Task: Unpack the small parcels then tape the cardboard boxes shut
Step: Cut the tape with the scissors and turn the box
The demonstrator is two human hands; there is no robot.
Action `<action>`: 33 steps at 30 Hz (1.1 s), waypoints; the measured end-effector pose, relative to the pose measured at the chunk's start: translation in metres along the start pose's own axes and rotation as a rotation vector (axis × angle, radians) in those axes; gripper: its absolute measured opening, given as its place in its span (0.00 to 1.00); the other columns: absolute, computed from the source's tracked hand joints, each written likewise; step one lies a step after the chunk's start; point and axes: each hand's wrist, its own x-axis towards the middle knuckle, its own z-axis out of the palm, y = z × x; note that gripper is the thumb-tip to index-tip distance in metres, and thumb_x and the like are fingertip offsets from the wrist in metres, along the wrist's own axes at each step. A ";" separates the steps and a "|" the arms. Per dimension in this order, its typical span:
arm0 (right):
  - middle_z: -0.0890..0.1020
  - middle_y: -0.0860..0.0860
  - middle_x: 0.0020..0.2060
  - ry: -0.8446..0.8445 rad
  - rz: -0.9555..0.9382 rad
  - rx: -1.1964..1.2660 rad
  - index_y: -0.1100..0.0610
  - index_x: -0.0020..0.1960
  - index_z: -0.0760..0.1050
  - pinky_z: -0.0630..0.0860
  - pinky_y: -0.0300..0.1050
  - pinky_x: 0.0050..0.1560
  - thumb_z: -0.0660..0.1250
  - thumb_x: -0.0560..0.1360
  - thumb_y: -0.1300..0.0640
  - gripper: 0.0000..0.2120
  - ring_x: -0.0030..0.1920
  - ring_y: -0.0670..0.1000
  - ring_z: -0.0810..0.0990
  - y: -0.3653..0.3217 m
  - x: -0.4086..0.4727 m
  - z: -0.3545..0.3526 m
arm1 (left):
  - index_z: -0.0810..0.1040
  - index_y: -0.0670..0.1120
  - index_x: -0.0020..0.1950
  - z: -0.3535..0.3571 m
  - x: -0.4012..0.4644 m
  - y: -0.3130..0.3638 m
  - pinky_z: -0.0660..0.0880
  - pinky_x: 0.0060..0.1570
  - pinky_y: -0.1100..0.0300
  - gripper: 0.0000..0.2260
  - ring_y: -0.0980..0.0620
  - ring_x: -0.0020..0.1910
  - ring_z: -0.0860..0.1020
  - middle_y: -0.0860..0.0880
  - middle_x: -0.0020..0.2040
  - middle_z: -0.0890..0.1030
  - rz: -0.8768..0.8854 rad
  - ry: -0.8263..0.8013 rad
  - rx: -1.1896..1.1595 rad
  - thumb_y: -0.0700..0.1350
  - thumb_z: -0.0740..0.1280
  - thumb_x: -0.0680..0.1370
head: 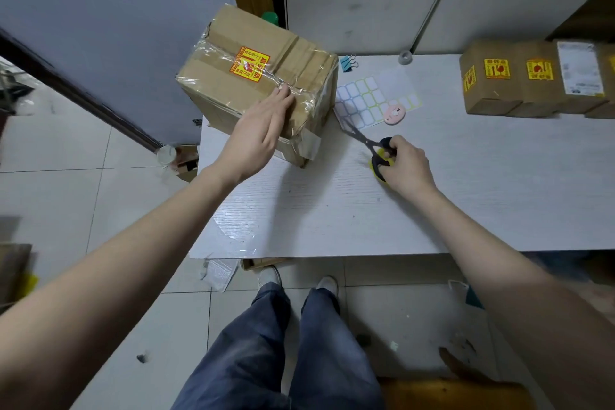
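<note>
Item, nearest: right hand [404, 166] at 3 o'clock of table [332, 216] centre, fingers curled through the handles of the scissors [371, 145], blades slightly parted, tips toward 11 o'clock. Item: left hand [263, 133], fingers together, flat on the taped cardboard box [256, 80] at 11 o'clock. Advice: steady the box; slit tape shallowly; further small boxes [532, 76] wait at 2 o'clock.
</note>
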 end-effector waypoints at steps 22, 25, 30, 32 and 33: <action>0.74 0.55 0.52 -0.223 0.357 1.140 0.56 0.51 0.66 0.76 0.42 0.41 0.68 0.71 0.72 0.17 0.52 0.54 0.75 -0.087 0.002 0.054 | 0.77 0.47 0.66 -0.009 -0.009 0.002 0.59 0.69 0.42 0.14 0.45 0.74 0.64 0.49 0.68 0.74 0.095 0.020 0.105 0.44 0.59 0.83; 0.75 0.58 0.49 -0.160 0.349 1.090 0.59 0.46 0.68 0.78 0.45 0.48 0.69 0.69 0.75 0.16 0.51 0.55 0.76 -0.090 0.005 0.051 | 0.77 0.45 0.65 -0.008 -0.010 0.002 0.60 0.68 0.42 0.13 0.44 0.73 0.65 0.48 0.68 0.75 0.112 0.037 0.121 0.43 0.59 0.83; 0.79 0.51 0.34 -0.116 0.300 0.937 0.58 0.37 0.73 0.78 0.39 0.40 0.67 0.69 0.74 0.13 0.37 0.49 0.79 -0.086 0.000 0.030 | 0.78 0.43 0.64 -0.005 -0.011 -0.001 0.62 0.66 0.41 0.13 0.42 0.73 0.66 0.46 0.67 0.75 0.125 0.045 0.162 0.42 0.59 0.82; 0.78 0.53 0.33 -0.075 0.322 0.956 0.58 0.37 0.73 0.78 0.37 0.36 0.65 0.70 0.75 0.13 0.36 0.49 0.79 -0.080 -0.005 0.019 | 0.78 0.42 0.63 -0.004 -0.011 -0.002 0.63 0.64 0.41 0.13 0.41 0.72 0.66 0.45 0.66 0.76 0.143 0.054 0.186 0.41 0.59 0.82; 0.78 0.53 0.33 -0.058 0.334 0.990 0.59 0.37 0.72 0.78 0.35 0.34 0.64 0.71 0.75 0.13 0.35 0.48 0.78 -0.076 -0.007 0.012 | 0.79 0.42 0.63 -0.004 -0.010 -0.002 0.63 0.64 0.42 0.13 0.41 0.72 0.66 0.45 0.66 0.76 0.148 0.057 0.191 0.41 0.59 0.82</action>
